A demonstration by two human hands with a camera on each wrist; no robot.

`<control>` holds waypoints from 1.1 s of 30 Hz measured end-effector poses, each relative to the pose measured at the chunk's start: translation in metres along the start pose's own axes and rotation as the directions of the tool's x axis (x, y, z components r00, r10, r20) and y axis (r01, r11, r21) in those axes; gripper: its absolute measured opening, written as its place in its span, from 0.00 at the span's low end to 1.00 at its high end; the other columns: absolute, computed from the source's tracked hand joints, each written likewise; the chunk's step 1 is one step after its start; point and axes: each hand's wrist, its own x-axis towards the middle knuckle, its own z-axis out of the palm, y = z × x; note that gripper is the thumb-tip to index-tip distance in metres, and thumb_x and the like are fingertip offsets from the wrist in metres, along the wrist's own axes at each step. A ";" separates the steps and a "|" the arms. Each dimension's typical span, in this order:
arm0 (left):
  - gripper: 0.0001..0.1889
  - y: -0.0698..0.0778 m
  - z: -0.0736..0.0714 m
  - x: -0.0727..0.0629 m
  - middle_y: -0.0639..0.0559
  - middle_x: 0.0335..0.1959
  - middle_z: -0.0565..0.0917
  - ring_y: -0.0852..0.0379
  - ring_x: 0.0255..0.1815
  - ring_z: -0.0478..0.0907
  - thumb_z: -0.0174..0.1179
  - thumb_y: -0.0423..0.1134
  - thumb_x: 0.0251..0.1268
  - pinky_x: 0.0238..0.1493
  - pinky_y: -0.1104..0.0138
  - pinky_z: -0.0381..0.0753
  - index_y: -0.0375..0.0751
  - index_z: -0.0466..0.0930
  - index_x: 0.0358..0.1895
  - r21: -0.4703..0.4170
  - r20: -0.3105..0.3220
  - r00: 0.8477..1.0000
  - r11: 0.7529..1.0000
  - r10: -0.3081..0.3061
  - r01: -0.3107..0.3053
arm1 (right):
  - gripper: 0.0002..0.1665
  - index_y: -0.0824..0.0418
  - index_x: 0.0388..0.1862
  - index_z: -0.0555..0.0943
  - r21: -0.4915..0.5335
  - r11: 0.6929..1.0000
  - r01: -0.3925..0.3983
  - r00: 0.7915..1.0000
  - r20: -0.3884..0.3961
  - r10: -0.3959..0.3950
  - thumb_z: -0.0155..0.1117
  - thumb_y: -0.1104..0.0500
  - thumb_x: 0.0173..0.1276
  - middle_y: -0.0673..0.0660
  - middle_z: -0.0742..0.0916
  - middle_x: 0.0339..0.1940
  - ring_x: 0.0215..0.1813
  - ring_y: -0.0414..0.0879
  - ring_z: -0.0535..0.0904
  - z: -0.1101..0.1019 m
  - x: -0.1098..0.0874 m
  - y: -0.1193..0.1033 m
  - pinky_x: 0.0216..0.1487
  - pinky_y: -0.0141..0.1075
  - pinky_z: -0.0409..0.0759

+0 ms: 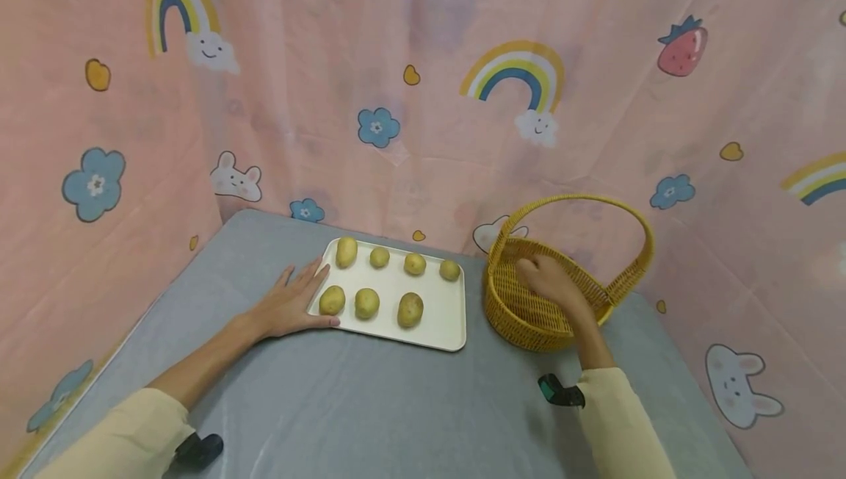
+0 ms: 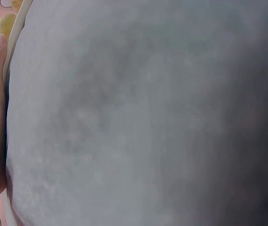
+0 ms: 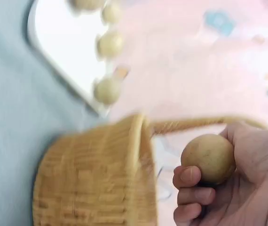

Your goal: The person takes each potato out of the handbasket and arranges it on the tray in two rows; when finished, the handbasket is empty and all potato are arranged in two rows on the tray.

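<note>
On the table lies a white tray (image 1: pixel 441 319) with several potatoes (image 1: pixel 410 309) in two rows. My left hand (image 1: pixel 287 308) is at the tray's left end, fingers spread along the side edge and thumb at the front corner. Just the thumb side of that hand shows in the left wrist view. Over the opening of a yellow wicker basket (image 1: pixel 522 330), under its arched handle, is my right hand (image 1: pixel 548 281). In the right wrist view its curled fingers hold a potato (image 3: pixel 209 157); the head view hides that potato behind the hand.
The basket stands just right of the tray, its tall handle (image 1: pixel 581 198) rising above the rim. A grey cloth (image 1: pixel 370 405) covers the table. Behind and at both sides hangs a pink printed curtain (image 1: pixel 277 97). A dark device sits at each sleeve cuff.
</note>
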 end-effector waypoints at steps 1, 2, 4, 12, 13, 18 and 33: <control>0.61 0.000 -0.001 0.000 0.34 0.87 0.47 0.37 0.89 0.46 0.63 0.73 0.62 0.83 0.34 0.37 0.34 0.47 0.85 0.000 -0.004 1.000 1.000 0.001 -0.001 | 0.26 0.60 0.25 0.70 0.037 0.999 -0.017 1.000 -0.011 0.017 0.42 0.49 0.83 0.49 0.70 0.20 0.23 0.43 0.62 0.001 -0.007 -0.006 0.29 0.36 0.70; 0.61 0.000 -0.001 -0.001 0.34 0.87 0.47 0.37 0.89 0.47 0.63 0.73 0.62 0.83 0.34 0.37 0.33 0.47 0.85 -0.001 -0.007 1.000 1.000 0.003 -0.003 | 0.26 0.63 0.33 0.74 0.070 0.997 -0.033 0.999 -0.022 0.034 0.44 0.45 0.84 0.51 0.73 0.24 0.26 0.44 0.66 0.002 -0.014 -0.012 0.32 0.36 0.73; 0.61 0.000 -0.002 -0.001 0.34 0.87 0.47 0.37 0.89 0.47 0.62 0.73 0.62 0.83 0.33 0.37 0.33 0.48 0.85 -0.003 -0.008 1.000 1.000 0.005 -0.005 | 0.30 0.68 0.51 0.76 0.133 0.989 -0.062 0.997 -0.035 0.067 0.48 0.40 0.84 0.55 0.78 0.35 0.34 0.45 0.72 0.006 -0.026 -0.023 0.38 0.37 0.78; 0.62 -0.005 -0.002 -0.001 0.34 0.87 0.47 0.39 0.89 0.47 0.62 0.74 0.62 0.84 0.34 0.38 0.34 0.47 0.85 0.004 -0.022 1.000 1.000 0.003 -0.003 | 0.36 0.70 0.71 0.67 0.270 0.963 -0.027 1.000 0.005 0.026 0.62 0.46 0.78 0.68 0.85 0.55 0.44 0.47 0.83 0.055 -0.040 -0.056 0.44 0.37 0.84; 0.62 -0.005 -0.002 -0.001 0.35 0.87 0.47 0.39 0.89 0.46 0.62 0.74 0.62 0.84 0.35 0.37 0.35 0.47 0.85 0.005 -0.019 1.000 1.000 0.003 -0.003 | 0.35 0.71 0.70 0.68 0.282 0.959 -0.025 1.000 0.021 0.020 0.62 0.48 0.78 0.69 0.85 0.55 0.44 0.47 0.84 0.062 -0.037 -0.057 0.44 0.36 0.84; 0.62 -0.003 0.000 0.000 0.35 0.87 0.47 0.39 0.89 0.46 0.62 0.74 0.61 0.84 0.35 0.37 0.34 0.47 0.85 -0.009 -0.007 1.000 1.000 0.007 -0.007 | 0.29 0.74 0.66 0.73 0.281 0.957 -0.075 0.996 0.075 0.056 0.60 0.55 0.76 0.65 0.85 0.47 0.40 0.47 0.84 0.094 -0.017 -0.054 0.42 0.38 0.86; 0.62 -0.001 0.000 0.001 0.37 0.88 0.45 0.41 0.89 0.45 0.62 0.75 0.62 0.85 0.36 0.36 0.36 0.45 0.86 -0.002 0.001 1.000 1.000 0.003 -0.003 | 0.17 0.69 0.52 0.81 0.088 0.996 -0.016 1.000 0.011 0.015 0.58 0.56 0.75 0.57 0.83 0.32 0.28 0.43 0.76 0.136 0.004 -0.048 0.27 0.32 0.76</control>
